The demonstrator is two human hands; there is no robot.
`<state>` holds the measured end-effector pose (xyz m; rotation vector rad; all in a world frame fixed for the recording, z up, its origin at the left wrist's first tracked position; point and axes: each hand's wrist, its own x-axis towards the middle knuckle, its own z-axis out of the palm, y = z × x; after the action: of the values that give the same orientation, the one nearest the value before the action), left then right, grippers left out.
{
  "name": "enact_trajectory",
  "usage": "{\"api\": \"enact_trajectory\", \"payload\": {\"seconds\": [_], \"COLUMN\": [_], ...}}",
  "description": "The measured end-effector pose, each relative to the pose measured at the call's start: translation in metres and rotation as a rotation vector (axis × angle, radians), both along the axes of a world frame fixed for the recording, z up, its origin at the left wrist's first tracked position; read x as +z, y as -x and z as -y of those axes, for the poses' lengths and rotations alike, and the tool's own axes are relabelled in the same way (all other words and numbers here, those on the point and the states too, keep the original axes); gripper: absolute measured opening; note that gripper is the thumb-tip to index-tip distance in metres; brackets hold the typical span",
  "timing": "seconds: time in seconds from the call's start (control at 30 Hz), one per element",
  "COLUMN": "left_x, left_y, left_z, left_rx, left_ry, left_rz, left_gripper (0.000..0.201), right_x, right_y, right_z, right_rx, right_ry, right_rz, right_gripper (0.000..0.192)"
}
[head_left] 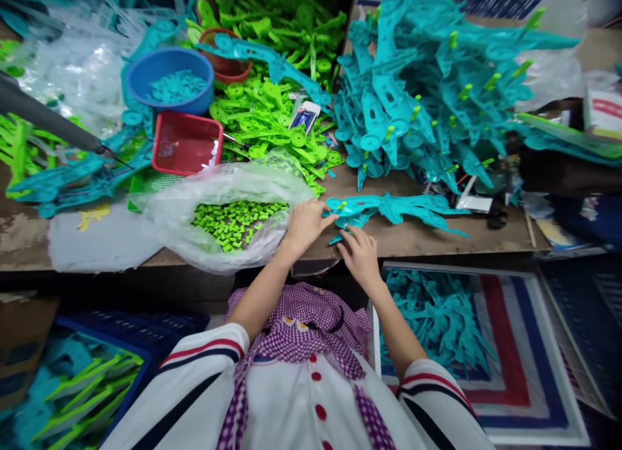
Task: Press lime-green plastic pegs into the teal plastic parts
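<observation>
The left hand (307, 224) and right hand (360, 255) meet over the near edge of the counter (505, 235), both at the left end of a turquoise plastic part (405, 207). Taking the hands as the clock's centre, that part stretches away towards two to three o'clock, lying flat on the counter. The left grip has thumb and fingertips close together at the part's end, beside a tiny green tab; I cannot tell whether it pinches anything. The right grip has bent fingers touching the near side (its thumb is hard to make out), so its hold cannot be told either.

At nine o'clock, just beside the left hand, a clear plastic bag (194, 184) gapes around small green blocks (228, 228). A red basket (175, 153) and a blue bowl (197, 103) sit at ten, green parts (265, 113) at eleven, and a tall turquoise heap (422, 93) at one. Below the counter, at four o'clock, a white-rimmed tray (539, 437) holds more turquoise parts (437, 314).
</observation>
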<state>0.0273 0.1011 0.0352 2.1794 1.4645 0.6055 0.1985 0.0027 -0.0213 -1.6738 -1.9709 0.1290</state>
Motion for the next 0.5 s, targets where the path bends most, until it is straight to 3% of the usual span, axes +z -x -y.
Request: {"api": "enact_trajectory", "payload": {"seconds": [0.1, 0.2, 0.3, 0.4, 0.5], "left_x": [0.001, -0.010, -0.024, -0.033, -0.033], "left_y": [-0.011, -0.016, -0.012, -0.003, 0.006], "left_z": [-0.015, -0.022, -0.018, 0.003, 0.034], "left_rx": [0.018, 0.052, 0.098, 0.078, 0.052], "left_ry": [0.069, 0.104, 0.103, 0.298, 0.476], "left_rz": [-0.007, 0.019, 0.178, 0.485, 0.632], "left_gripper": [0.033, 0.035, 0.045, 0.059, 0.069], "right_x": [-0.025, -0.030, -0.012, 0.015, 0.033], "right_y": [0.016, 0.030, 0.036, 0.035, 0.037], "right_z": [0.000, -0.005, -0.007, -0.008, -0.011], "right_rx": [0.010, 0.136, 0.123, -0.034, 0.065], "right_ry": [0.029, 0.033, -0.035, -0.081, 0.039], "right_rz": [0.015, -0.091, -0.224, -0.411, -0.512], "right_gripper": [0.034, 0.033, 0.031, 0.028, 0.027]}}
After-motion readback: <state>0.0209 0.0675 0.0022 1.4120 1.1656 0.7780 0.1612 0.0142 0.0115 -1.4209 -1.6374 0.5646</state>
